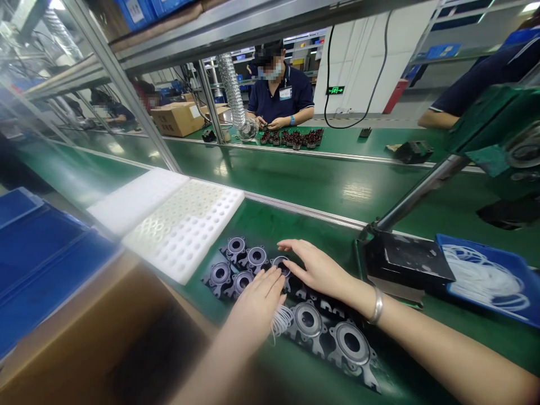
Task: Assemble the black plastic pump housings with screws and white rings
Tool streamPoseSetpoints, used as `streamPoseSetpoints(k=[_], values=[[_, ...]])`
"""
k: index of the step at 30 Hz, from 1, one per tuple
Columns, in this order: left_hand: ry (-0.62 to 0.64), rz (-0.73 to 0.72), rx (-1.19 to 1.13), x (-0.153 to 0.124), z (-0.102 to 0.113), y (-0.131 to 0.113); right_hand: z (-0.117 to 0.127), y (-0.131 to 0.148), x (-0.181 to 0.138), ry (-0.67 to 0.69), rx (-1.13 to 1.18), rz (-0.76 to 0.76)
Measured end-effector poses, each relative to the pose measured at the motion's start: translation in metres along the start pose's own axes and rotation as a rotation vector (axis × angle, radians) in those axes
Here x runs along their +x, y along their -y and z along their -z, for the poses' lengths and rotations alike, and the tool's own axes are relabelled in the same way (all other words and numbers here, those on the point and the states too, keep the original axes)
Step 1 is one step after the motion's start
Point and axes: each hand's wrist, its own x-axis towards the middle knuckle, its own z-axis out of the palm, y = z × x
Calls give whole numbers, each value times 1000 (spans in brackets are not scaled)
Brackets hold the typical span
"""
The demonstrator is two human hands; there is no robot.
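Several dark metal round parts (pixel 236 264) with central holes lie in rows on the green bench in front of me. My left hand (pixel 258 299) reaches over them with fingers stretched toward one part, and a bunch of thin white rings (pixel 280 322) hangs under its palm. My right hand (pixel 313 268) lies flat over the same part (pixel 280 262), fingers out, a silver bangle on the wrist. Larger parts (pixel 350 342) sit closer to me.
A white foam tray with holes (pixel 185 225) lies left of the parts. A blue tray of white rings (pixel 485 278) and a green press base (pixel 405 260) stand right. A cardboard box (pixel 84 337) is near left. Across the conveyor (pixel 295 174) a person handles small parts.
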Motion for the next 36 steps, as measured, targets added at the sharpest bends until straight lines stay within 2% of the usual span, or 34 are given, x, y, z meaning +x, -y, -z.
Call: streamPoseSetpoints(k=[2,4,10,19,24,29,36], values=[[15,1,12,0,0,-1,3,2,-4,67,-13,136],[21,-1,30,0,-1,-2,4,2,-8,111,-73,198],[61,15,57,-1,-2,-7,7,-5,-20,54,-196,182],[81,25,57,-1,-3,-8,12,8,-51,-21,-165,204],[80,-2,88,0,0,-10,15,3,-35,-32,-172,263],[74,-8,120,0,1,-11,10,-4,-13,78,-202,349],[86,58,96,1,2,-18,18,-10,-25,1,-238,360]])
